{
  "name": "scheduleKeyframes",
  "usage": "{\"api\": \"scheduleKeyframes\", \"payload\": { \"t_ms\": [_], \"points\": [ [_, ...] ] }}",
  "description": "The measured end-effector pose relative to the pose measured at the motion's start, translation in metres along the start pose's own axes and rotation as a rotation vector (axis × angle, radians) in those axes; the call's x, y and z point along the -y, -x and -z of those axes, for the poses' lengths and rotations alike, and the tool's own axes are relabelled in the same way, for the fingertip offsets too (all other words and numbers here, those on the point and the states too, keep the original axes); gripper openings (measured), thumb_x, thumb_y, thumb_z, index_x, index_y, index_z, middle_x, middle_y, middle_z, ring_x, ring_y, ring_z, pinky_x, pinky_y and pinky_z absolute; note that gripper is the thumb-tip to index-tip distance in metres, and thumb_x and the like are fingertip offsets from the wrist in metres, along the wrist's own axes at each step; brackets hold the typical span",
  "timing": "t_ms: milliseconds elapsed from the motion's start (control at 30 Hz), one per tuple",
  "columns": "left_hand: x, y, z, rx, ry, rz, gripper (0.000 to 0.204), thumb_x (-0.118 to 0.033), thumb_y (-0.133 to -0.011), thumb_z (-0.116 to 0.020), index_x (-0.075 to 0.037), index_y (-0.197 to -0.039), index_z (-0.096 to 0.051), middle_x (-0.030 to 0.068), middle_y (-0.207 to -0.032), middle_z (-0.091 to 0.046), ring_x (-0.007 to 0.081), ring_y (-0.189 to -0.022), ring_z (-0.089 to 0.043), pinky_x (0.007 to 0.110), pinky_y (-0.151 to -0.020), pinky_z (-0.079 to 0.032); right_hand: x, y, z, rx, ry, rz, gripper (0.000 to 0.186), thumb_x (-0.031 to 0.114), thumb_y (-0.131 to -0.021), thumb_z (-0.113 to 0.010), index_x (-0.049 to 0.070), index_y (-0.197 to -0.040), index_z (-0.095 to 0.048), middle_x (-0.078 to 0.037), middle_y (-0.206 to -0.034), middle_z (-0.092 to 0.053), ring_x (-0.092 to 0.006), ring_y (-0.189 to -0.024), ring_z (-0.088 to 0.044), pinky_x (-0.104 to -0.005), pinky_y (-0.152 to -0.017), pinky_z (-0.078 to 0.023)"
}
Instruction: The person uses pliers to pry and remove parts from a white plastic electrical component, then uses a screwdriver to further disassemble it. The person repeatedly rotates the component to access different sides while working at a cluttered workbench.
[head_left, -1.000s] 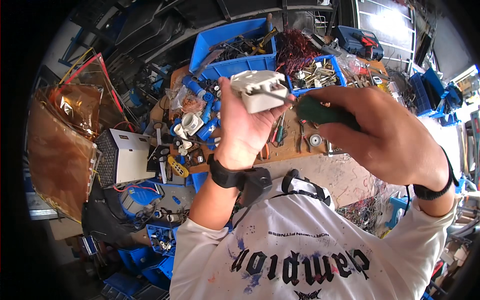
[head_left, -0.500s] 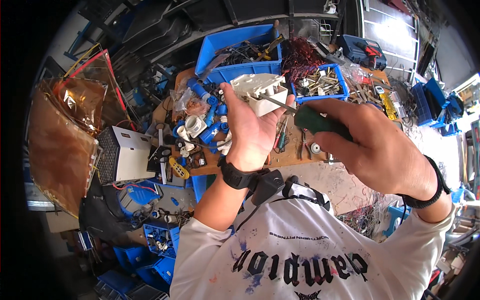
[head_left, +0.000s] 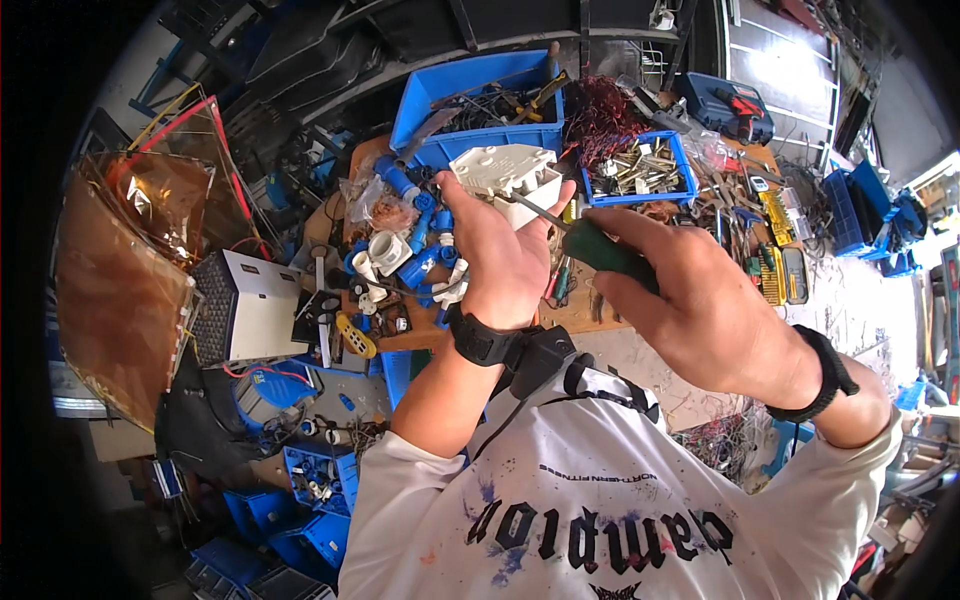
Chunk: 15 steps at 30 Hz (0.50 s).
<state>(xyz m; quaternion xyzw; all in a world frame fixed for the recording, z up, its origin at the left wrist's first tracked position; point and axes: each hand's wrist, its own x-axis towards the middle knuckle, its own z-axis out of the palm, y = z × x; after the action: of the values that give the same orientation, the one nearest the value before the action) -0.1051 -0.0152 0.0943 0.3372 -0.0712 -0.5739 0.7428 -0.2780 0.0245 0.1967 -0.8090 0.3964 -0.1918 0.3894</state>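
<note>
My left hand (head_left: 492,255) is palm up beneath a white plastic housing (head_left: 505,168), gripping it with thumb and fingers at its sides. The housing has a boxy body and a lidlike top tilted over it. My right hand (head_left: 700,305) is closed round the dark green handle of a screwdriver (head_left: 600,248). Its metal shaft slants up and left to the front of the housing; I cannot make out exactly where the tip rests.
Behind my hands, a wooden bench (head_left: 615,312) holds a large blue bin (head_left: 430,140) of tools, a smaller blue crate (head_left: 680,190) of metal pieces, tangled red wire (head_left: 600,110) and blue and white pipe fittings (head_left: 395,250). A white-fronted box (head_left: 265,310) stands at left.
My right hand and screwdriver have moved leftward over the last second, with the tool still angled into the housing. My left hand still holds the housing, which has shifted slightly.
</note>
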Motion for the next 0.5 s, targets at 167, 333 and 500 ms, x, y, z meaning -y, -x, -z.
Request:
{"api": "scheduleKeyframes", "payload": {
  "t_ms": [167, 333, 500],
  "points": [
    [0.000, -0.004, 0.006, 0.021, -0.081, 0.004, 0.056, -0.050, -0.101, -0.026, -0.005, -0.108, -0.058, 0.0108, -0.099, -0.066, 0.0277, -0.095, -0.065, 0.048, -0.085, -0.057, -0.023, -0.001, -0.024, -0.089, -0.006, 0.113, 0.043, 0.005, -0.088, -0.059, -0.008, -0.128, -0.050, -0.026, -0.090, -0.065, -0.0385, -0.077, -0.065, -0.0412, -0.068, -0.049],
    [0.003, -0.012, 0.010, 0.016, 0.030, 0.000, 0.055, -0.055, -0.100, -0.029, -0.010, -0.109, -0.059, 0.0089, -0.099, -0.067, 0.0283, -0.089, -0.065, 0.049, -0.081, -0.056, -0.042, 0.000, -0.041, -0.182, 0.039, 0.152, 0.046, 0.007, -0.086, -0.060, -0.006, -0.129, -0.050, -0.027, -0.090, -0.063, -0.0431, -0.080, -0.064, -0.0466, -0.070, -0.050],
    [0.006, -0.020, 0.021, 0.031, 0.012, -0.001, 0.054, -0.057, -0.099, -0.031, -0.012, -0.112, -0.059, 0.0080, -0.100, -0.067, 0.0274, -0.091, -0.065, 0.050, -0.080, -0.056, -0.057, -0.002, -0.059, -0.226, -0.033, 0.153, 0.051, 0.010, -0.086, -0.062, -0.002, -0.134, -0.048, -0.025, -0.093, -0.063, -0.0431, -0.081, -0.064, -0.0476, -0.070, -0.051]
  ]
}}
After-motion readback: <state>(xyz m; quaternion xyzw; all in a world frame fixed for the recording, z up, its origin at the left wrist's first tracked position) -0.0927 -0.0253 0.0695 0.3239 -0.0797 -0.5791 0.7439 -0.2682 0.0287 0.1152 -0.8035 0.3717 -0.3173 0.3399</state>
